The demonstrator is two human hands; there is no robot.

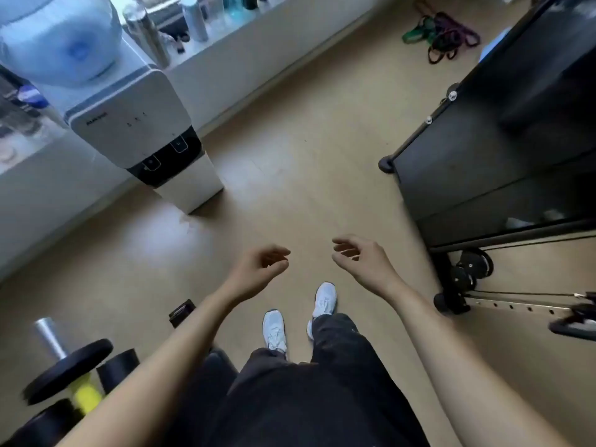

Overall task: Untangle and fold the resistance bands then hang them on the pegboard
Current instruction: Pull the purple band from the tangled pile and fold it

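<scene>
A tangled heap of resistance bands (440,35), green, purple, dark red and black, lies on the tan floor far ahead at the upper right, beside a black machine. My left hand (258,269) hangs in front of me with loosely curled fingers and holds nothing. My right hand (361,258) is raised beside it, fingers relaxed and slightly bent, also holding nothing. Both hands are far from the bands. No pegboard is in view.
A white water dispenser (142,133) stands at the left by a window ledge with bottles (193,17). A black gym machine (503,140) with cable and pulleys fills the right. Weight plates and a bar (64,369) sit at the lower left. Open floor (290,172) runs between them.
</scene>
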